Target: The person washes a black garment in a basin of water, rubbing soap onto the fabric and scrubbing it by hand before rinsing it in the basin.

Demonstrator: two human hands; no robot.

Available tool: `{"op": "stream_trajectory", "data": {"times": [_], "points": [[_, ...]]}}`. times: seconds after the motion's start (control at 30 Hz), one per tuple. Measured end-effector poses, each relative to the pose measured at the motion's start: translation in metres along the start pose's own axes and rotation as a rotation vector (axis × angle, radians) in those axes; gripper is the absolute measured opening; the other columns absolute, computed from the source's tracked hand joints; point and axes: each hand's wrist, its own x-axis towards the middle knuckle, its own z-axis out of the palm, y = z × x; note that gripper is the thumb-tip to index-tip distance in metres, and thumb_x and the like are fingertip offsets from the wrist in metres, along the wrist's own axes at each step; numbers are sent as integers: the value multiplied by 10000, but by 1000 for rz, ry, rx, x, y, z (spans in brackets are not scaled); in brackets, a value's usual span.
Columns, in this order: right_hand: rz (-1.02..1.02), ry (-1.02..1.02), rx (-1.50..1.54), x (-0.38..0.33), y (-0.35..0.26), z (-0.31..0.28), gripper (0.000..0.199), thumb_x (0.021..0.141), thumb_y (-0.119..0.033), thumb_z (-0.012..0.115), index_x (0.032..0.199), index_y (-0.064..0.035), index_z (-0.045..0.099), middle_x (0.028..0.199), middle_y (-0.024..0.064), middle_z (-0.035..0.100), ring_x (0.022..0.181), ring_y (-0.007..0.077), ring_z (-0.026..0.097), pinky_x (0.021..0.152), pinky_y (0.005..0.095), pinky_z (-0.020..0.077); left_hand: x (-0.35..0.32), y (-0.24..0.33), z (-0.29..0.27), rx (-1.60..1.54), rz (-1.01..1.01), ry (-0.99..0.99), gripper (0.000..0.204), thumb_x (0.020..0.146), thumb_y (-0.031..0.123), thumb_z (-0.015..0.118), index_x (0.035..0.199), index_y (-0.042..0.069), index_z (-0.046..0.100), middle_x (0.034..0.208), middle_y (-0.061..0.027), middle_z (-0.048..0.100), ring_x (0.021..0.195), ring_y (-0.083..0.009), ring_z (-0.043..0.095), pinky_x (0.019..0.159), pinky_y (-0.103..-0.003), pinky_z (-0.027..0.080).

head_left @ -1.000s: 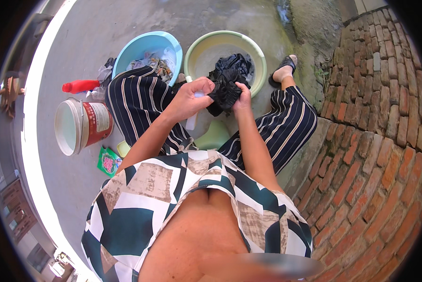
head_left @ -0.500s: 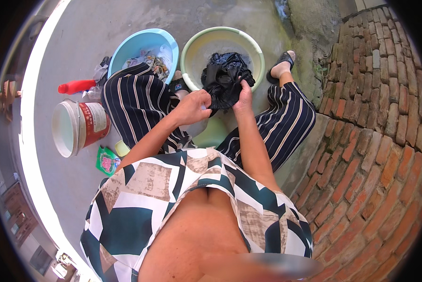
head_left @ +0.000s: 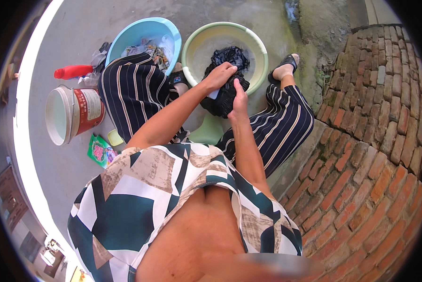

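A wet black garment (head_left: 220, 96) is bunched between my hands at the near rim of a pale green basin (head_left: 188, 49). Its far end trails into the shallow water there. My left hand (head_left: 220, 76) lies across the top of the bunched cloth, fingers bent over it. Lower and to the right, my right hand (head_left: 239, 102) grips the garment's side with the thumb up. A small white piece (head_left: 213, 94) shows against the cloth below my left hand; I cannot tell what it is.
A light blue basin (head_left: 177, 42) of clothes stands left of the green one. Further left are a red bottle (head_left: 73, 71), a white-and-red bucket (head_left: 60, 117), a small yellow-green dish (head_left: 115, 137) and a green packet (head_left: 100, 151). Brick paving (head_left: 356, 188) lies right.
My left hand has moved right and up onto the garment, close to my right hand. My right hand has shifted slightly down. The garment is now bunched more tightly, nearer me.
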Motion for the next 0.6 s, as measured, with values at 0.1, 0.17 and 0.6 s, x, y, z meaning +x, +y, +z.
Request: {"op": "stream_trajectory", "data": {"times": [0.1,0.17,0.6], "points": [[68,24,94,19,1,-17,320,852,-265,488,1017,5,534,957,102,581,837,192,592,734,298,492,-15,-15,9,-179,-48,98,352,876,304,414,1025,-6,489,907,-109,535,870,-167,499,806,-269,379],[55,99,65,30,-6,-25,322,856,-327,475,918,-22,554,877,81,582,768,182,586,685,295,487,-42,2,22,136,145,280,324,845,259,474,1050,8,477,1017,-139,505,973,-252,479,847,-317,374],[-36,-95,-751,3,-21,8,223,845,-159,493,924,32,576,857,100,619,777,209,590,699,325,440,5,18,-14,-198,103,446,334,857,321,452,961,18,548,957,-166,555,892,-289,538,781,-362,408]]}}
